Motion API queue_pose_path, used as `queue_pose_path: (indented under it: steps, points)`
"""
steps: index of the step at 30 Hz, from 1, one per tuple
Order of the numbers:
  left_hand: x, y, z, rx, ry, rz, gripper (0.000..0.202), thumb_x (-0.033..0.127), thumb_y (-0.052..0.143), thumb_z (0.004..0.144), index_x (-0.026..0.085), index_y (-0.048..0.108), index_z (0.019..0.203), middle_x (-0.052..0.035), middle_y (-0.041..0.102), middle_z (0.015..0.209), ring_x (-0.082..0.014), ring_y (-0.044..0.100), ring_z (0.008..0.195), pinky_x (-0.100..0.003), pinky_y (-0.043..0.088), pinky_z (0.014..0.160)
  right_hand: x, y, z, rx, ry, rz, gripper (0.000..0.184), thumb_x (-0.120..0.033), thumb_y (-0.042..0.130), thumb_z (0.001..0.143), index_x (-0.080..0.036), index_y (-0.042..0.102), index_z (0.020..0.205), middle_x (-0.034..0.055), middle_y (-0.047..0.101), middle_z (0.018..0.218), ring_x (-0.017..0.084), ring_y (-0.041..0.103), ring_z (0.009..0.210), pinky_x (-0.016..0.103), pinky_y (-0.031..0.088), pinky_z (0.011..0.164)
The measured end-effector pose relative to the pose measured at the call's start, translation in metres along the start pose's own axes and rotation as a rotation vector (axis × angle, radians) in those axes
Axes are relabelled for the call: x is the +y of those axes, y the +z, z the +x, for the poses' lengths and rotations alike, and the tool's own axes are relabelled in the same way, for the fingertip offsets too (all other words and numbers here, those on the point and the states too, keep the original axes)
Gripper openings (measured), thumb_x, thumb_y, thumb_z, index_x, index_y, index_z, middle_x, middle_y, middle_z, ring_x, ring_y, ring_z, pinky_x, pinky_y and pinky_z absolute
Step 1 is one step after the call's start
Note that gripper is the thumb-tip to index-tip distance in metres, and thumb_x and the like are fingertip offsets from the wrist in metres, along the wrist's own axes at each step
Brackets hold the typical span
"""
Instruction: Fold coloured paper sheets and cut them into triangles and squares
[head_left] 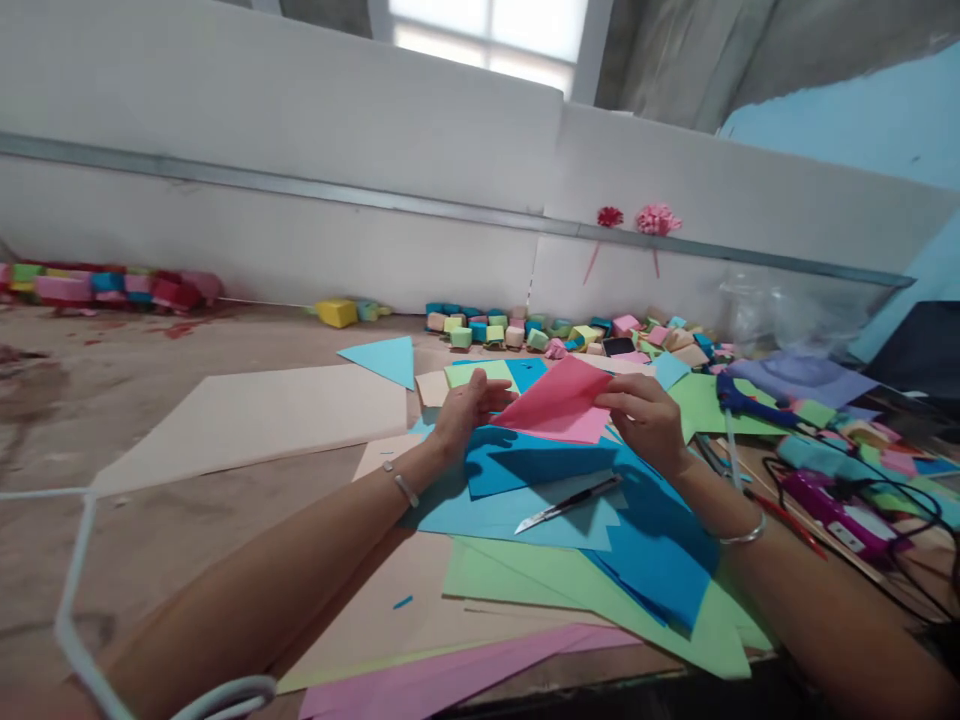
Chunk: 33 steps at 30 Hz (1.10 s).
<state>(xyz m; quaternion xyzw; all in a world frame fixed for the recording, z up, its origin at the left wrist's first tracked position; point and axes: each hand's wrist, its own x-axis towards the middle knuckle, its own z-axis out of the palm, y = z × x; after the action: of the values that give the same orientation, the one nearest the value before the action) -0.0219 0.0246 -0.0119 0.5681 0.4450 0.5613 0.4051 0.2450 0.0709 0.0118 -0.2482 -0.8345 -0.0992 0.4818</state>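
Observation:
A folded sheet of pink paper (559, 402) is held up over the pile of coloured sheets. My right hand (643, 418) pinches its right edge between thumb and fingers. At the paper's left corner is my left hand (471, 408), its fingers stretched out and thumb raised apart; whether the fingertips touch the paper is hard to tell. Below both hands lie blue paper (517, 468) and a light blue sheet (465, 512) with a notched edge. A craft knife (568, 502) with its blade out rests on the light blue sheet.
Green sheets (517, 575) and a purple sheet (450, 675) lie nearest me. Small paper boxes (487, 328) line the white wall board. At right are a blue glue gun (750, 400), a magenta power strip (844, 515) and cables. A white cord (75, 580) runs at left.

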Motion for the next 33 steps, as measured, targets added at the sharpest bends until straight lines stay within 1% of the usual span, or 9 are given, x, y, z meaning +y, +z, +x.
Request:
queue_pose_path:
  steps: [3,7,15,20,23,25,27,30,33]
  points:
    - [0.003,0.009,-0.003,0.001,-0.098,-0.046,0.047,0.052,0.075,0.067,0.013,0.073,0.095,-0.0086,0.071,0.085,-0.0187,0.064,0.075,-0.025,0.052,0.059,0.003,0.006,-0.006,-0.027,-0.038,0.012,0.026,-0.02,0.051,0.091,-0.024,0.074,0.079,0.0063,0.07,0.081,0.018,0.063,0.08,0.033,0.048,0.073]
    - [-0.004,0.014,-0.002,0.106,-0.147,0.029,0.033,0.045,0.075,0.067,0.013,0.068,0.063,0.0002,0.056,0.056,-0.0078,0.045,0.051,-0.017,0.034,0.044,0.0,0.008,-0.01,-0.071,-0.097,0.029,0.024,-0.016,0.054,0.09,-0.025,0.074,0.079,0.0036,0.068,0.074,0.017,0.062,0.078,0.033,0.044,0.073]
    - [-0.009,0.008,0.001,0.163,-0.228,-0.018,0.033,0.041,0.077,0.063,0.011,0.069,0.069,-0.0039,0.06,0.06,-0.0089,0.049,0.05,-0.019,0.035,0.044,-0.009,0.008,-0.014,-0.156,-0.185,-0.012,0.022,-0.016,0.056,0.09,-0.028,0.072,0.082,0.002,0.067,0.076,0.017,0.062,0.083,0.033,0.043,0.078]
    - [-0.002,0.004,0.004,0.256,-0.184,0.008,0.023,0.035,0.073,0.068,0.012,0.068,0.069,-0.0013,0.059,0.059,-0.0087,0.049,0.05,-0.019,0.039,0.044,0.003,-0.002,-0.009,-0.163,0.034,-0.101,0.02,-0.022,0.055,0.09,-0.024,0.071,0.101,0.0097,0.067,0.101,0.024,0.06,0.099,0.038,0.045,0.085]
    - [0.0,-0.002,0.009,0.358,-0.111,0.029,0.019,0.033,0.067,0.075,0.014,0.065,0.077,0.0002,0.061,0.064,-0.0099,0.056,0.056,-0.019,0.044,0.049,0.006,-0.018,-0.005,-0.492,0.132,0.065,0.016,-0.028,0.06,0.088,-0.021,0.07,0.097,0.0084,0.066,0.094,0.021,0.062,0.086,0.032,0.048,0.074]
    - [0.0,-0.006,0.012,0.393,-0.076,0.047,0.02,0.029,0.065,0.076,0.016,0.062,0.09,0.001,0.063,0.068,-0.0111,0.06,0.06,-0.019,0.047,0.052,0.0,-0.026,-0.005,-0.826,0.07,0.21,0.011,-0.028,0.064,0.084,-0.023,0.071,0.092,0.0041,0.066,0.089,0.017,0.062,0.079,0.028,0.047,0.068]
    - [-0.001,-0.007,0.012,0.407,-0.057,0.075,0.026,0.026,0.065,0.075,0.017,0.055,0.097,0.0031,0.063,0.066,-0.0113,0.061,0.056,-0.019,0.046,0.049,-0.01,-0.028,-0.006,-1.035,-0.007,0.232,0.012,-0.023,0.069,0.08,-0.025,0.07,0.091,0.0023,0.066,0.089,0.017,0.062,0.08,0.027,0.045,0.067]
    - [-0.003,-0.006,0.011,0.395,-0.032,0.129,0.026,0.023,0.068,0.072,0.02,0.049,0.089,0.0085,0.055,0.056,-0.0095,0.055,0.045,-0.017,0.038,0.042,-0.024,-0.024,-0.006,-1.142,-0.04,0.17,0.018,-0.014,0.069,0.076,-0.024,0.069,0.091,0.0018,0.066,0.09,0.017,0.061,0.082,0.026,0.042,0.066]
    - [-0.005,-0.004,0.01,0.278,0.027,0.188,0.022,0.02,0.07,0.07,0.02,0.05,0.081,0.0097,0.049,0.053,-0.0071,0.05,0.045,-0.015,0.034,0.042,-0.027,-0.026,-0.005,-1.18,-0.047,0.175,0.018,-0.01,0.065,0.077,-0.024,0.069,0.089,0.0011,0.066,0.09,0.017,0.061,0.084,0.026,0.042,0.067]
